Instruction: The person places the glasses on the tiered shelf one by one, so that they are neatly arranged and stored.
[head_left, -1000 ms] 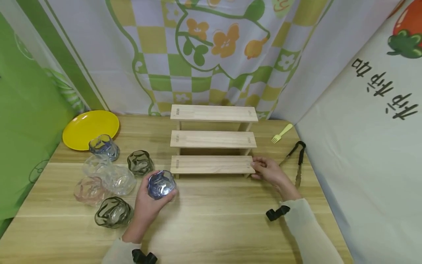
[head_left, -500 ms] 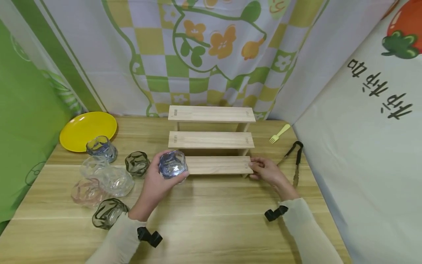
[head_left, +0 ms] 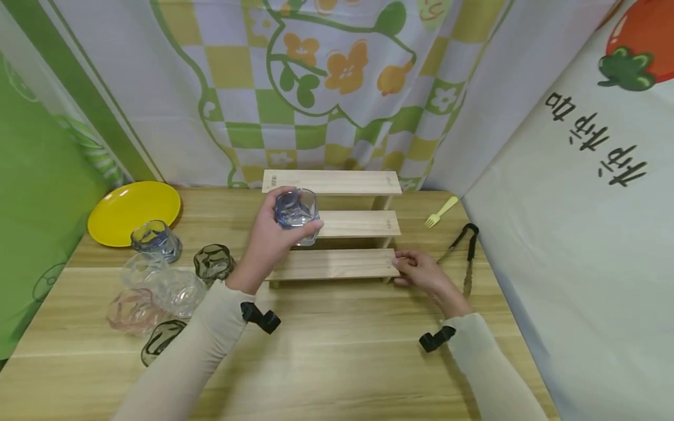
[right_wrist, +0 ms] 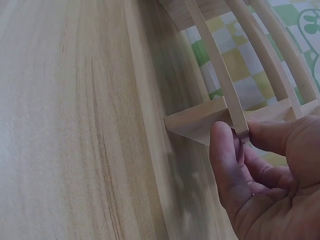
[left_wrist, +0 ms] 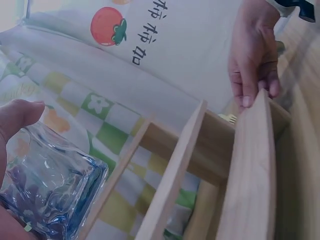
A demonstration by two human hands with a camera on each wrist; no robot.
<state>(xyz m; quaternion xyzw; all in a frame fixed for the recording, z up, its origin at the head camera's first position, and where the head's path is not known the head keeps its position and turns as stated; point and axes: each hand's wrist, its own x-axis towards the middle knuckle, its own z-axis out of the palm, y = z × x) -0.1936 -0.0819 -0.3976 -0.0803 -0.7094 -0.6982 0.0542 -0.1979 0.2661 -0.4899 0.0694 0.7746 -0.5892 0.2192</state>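
My left hand (head_left: 272, 237) grips a clear bluish glass (head_left: 296, 209) with a wavy, faceted wall, fingers behind it and thumb across its near side. In the head view the glass overlaps the middle and top steps of a three-step wooden shelf (head_left: 337, 264). The left wrist view shows the same glass (left_wrist: 50, 180) held beside the step edges. My right hand (head_left: 423, 273) pinches the right end of the lowest step between thumb and fingers; the right wrist view shows this pinch (right_wrist: 245, 135) at the board's corner.
At the left stand another blue glass (head_left: 156, 240), clear glasses (head_left: 181, 292), a pink glass (head_left: 134, 311) and dark glasses (head_left: 213, 263), by a yellow plate (head_left: 134, 213). Right of the shelf lie a yellow fork (head_left: 441, 211) and black-handled tongs (head_left: 470, 251). A patterned curtain (head_left: 337, 76) hangs behind.
My left hand has carried the blue glass up and to the right, from beside the lowest step to over the upper steps. The right hand keeps its pinch on the lowest step.
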